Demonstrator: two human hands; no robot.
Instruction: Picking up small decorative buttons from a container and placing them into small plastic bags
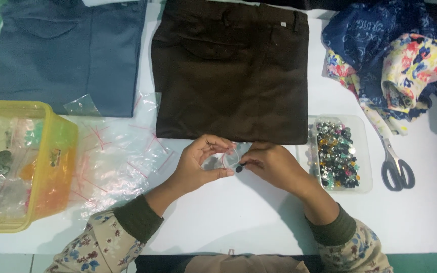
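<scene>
- The left hand [198, 162] holds a small clear bag [230, 157] — its fingers [213, 144] curl around the bag's top and the thumb presses from below, so the grip is closed on it.
- The right hand [274, 164] pinches a small dark bead [240, 169] between thumb and forefinger, right at the bag's edge; the other fingers are folded.
- Both hands meet above the white desk [259, 217], just below the hem of the folded brown trousers [233, 71].
- Just right of the right hand's fingers sits a clear tray [364, 151] of mixed beads, and scissors [395, 167] lie beyond it.
- Left of the left hand's fingers lie loose clear bags [117, 156], then a yellow tub [56, 167].
- Blue trousers [69, 50] lie far up-left — patterned cloth [400, 60] far up-right.
</scene>
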